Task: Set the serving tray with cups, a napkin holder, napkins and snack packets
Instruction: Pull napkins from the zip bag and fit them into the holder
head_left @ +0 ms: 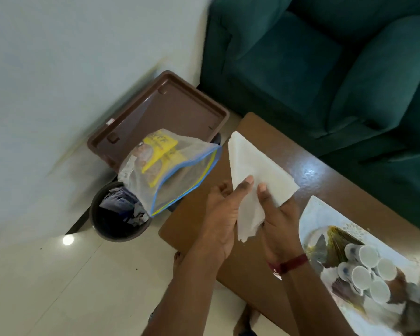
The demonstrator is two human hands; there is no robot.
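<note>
Both my hands hold one white napkin (255, 175) above the brown table (308, 180). My left hand (222, 214) pinches its left edge with the thumb on top. My right hand (277, 221) grips its lower right part. A clear zip bag (180, 175) with yellow snack packets (159, 154) hangs over the table's left end, touching my left hand's side; how it is held is hidden. The patterned serving tray (325, 214) lies at the lower right with several white cups (369, 270) on it. No napkin holder is in sight.
A round bin (117, 221) with a raised brown lid (165, 112) stands on the floor left of the table, against the white wall. A dark green sofa (325, 69) runs behind the table. Pale floor tiles lie below, where my feet show.
</note>
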